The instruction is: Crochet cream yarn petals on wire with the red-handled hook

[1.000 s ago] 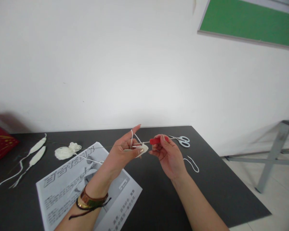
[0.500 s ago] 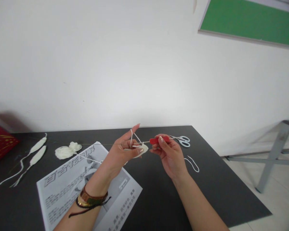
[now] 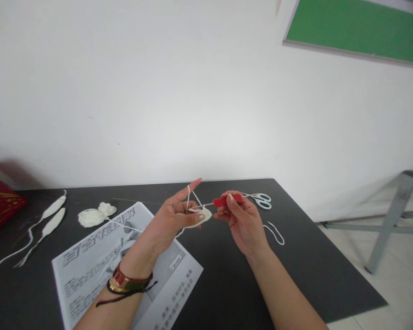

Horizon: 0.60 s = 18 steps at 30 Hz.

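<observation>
Pinched between the thumb and fingers of my left hand (image 3: pixel 175 213) is a small white crochet piece (image 3: pixel 205 214). White yarn (image 3: pixel 188 198) loops over that hand's raised index finger and runs down to the piece. My right hand (image 3: pixel 242 220) grips a crochet hook (image 3: pixel 223 201) by its red handle. The hook's thin metal shaft points left and meets the top edge of the crochet piece; its tip is too small to make out. From a loose bundle of white yarn (image 3: pixel 91 217) at the left, a strand leads toward my left forearm.
Under my left arm lies a printed sheet (image 3: pixel 89 270) on the black table (image 3: pixel 223 279). Scissors (image 3: pixel 262 200) and a short yarn piece (image 3: pixel 277 233) lie behind and beside my right hand. Two white crocheted petals (image 3: pixel 54 222) and a red box (image 3: pixel 2 201) are at the left.
Both hands keep nearly the same place and grip. The crochet piece is turned slightly, showing more of its face below my left thumb.
</observation>
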Motion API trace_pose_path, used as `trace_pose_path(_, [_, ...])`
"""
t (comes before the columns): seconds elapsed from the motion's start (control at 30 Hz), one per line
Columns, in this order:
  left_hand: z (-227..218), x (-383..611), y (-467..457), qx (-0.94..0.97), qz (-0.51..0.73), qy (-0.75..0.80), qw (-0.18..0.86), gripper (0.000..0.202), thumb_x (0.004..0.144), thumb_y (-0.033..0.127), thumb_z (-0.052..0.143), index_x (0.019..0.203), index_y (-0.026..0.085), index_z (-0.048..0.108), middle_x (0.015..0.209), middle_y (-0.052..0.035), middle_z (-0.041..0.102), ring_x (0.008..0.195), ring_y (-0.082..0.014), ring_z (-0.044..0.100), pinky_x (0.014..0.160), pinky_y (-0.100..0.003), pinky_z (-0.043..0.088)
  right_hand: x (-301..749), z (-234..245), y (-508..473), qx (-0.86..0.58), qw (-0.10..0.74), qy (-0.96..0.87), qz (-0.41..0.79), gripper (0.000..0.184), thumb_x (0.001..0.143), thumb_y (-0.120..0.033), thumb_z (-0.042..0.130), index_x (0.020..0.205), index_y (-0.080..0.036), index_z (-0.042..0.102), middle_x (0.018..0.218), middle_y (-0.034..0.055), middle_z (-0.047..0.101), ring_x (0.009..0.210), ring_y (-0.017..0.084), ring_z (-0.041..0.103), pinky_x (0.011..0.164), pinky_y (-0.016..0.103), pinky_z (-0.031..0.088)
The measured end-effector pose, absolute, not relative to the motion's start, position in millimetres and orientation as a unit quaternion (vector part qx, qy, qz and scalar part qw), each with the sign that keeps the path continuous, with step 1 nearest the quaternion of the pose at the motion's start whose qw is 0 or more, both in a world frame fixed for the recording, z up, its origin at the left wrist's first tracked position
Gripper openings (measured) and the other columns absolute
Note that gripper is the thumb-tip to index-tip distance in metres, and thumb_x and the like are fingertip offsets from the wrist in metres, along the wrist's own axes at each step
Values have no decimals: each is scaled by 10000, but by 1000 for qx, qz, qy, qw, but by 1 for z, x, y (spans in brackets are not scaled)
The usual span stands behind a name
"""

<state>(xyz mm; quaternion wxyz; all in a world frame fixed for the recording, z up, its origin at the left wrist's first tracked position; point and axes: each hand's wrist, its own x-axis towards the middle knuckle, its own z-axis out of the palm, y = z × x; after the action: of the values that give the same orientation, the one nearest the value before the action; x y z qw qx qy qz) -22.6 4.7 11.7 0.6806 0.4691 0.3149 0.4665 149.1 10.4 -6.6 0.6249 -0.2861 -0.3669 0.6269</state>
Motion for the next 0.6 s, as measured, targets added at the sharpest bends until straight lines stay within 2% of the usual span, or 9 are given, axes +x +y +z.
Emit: trace_pose_path(0.6, [15,-21,3,471,468,316,678,783,683,125,719,1368,290,379,644,50,529,562,-70,472,571,-205,353,149,-3,7,-278,621,-373,631,128,780,-291,666,835,-181,628,656,3,678,553,98,601,574,235,576])
